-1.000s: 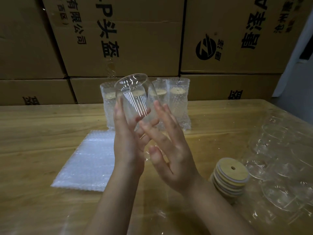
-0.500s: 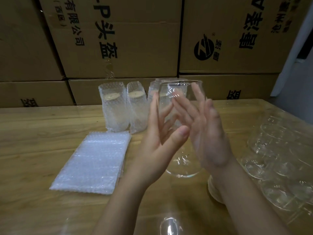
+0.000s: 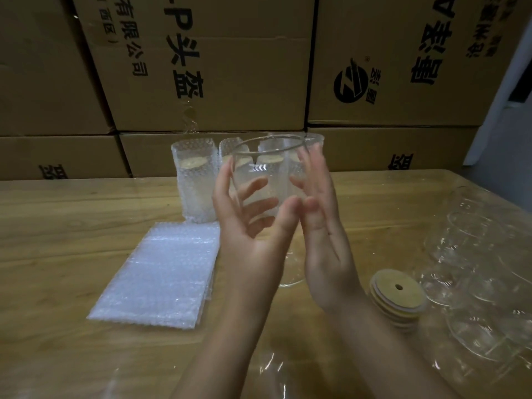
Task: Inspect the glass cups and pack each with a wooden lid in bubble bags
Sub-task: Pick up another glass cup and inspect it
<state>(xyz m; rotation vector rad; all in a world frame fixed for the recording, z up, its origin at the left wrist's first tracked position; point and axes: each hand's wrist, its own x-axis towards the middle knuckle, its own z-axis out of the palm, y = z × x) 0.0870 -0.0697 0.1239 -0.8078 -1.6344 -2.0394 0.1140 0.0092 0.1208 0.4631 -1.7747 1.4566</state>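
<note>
A clear glass cup (image 3: 264, 174) is held up above the wooden table (image 3: 72, 226), its rim on top. My left hand (image 3: 253, 249) holds it with fingers spread behind the glass and thumb in front. My right hand (image 3: 328, 254) presses the cup's right side with straight fingers. A stack of round wooden lids (image 3: 397, 295) with centre holes lies to the right. Flat bubble bags (image 3: 161, 272) lie stacked to the left. Several packed cups (image 3: 195, 185) with lids stand in bubble bags behind the held cup.
Several bare glass cups (image 3: 483, 269) crowd the table's right side. Printed cardboard cartons (image 3: 201, 67) are stacked as a wall along the table's far edge. Clear plastic film (image 3: 273, 367) lies at the near edge.
The cup has been turned between my hands, from tilted to rim up, and brought left in front of the packed cups. The lid stack shows again beside my right wrist.
</note>
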